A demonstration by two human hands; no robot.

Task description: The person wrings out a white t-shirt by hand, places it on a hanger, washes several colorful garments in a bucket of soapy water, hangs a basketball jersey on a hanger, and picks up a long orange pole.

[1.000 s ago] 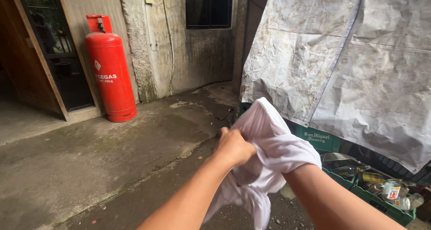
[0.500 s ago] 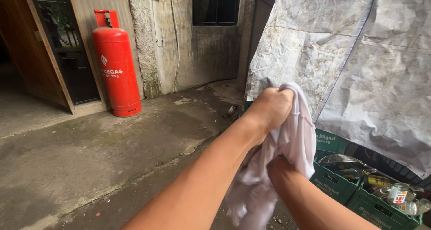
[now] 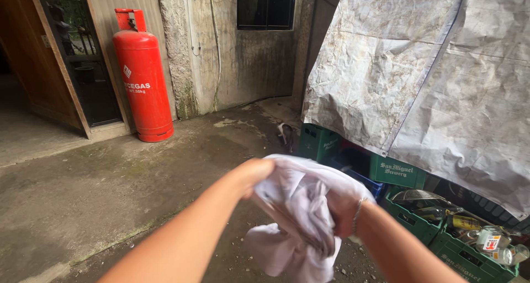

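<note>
A bunched white cloth [image 3: 301, 217] hangs in front of me, held in both hands at about waist height. My left hand [image 3: 251, 172] grips its upper left edge, fingers closed and partly wrapped in the fabric. My right hand [image 3: 342, 208] is buried in the cloth on the right side, with only part of the hand and a thin bracelet at the wrist showing. A loose end of the cloth droops below both hands toward the ground.
A tall red gas cylinder [image 3: 142, 76] stands against the wall by an open wooden door [image 3: 55, 62]. Green plastic crates [image 3: 397, 175] with cans and bottles sit at right under a creased grey tarpaulin [image 3: 430, 78]. A small animal [image 3: 287, 135] stands beside the crates on wet concrete.
My left hand has come down from chest height to lower left, pulling the cloth with it. The cloth now spreads wider over my right hand.
</note>
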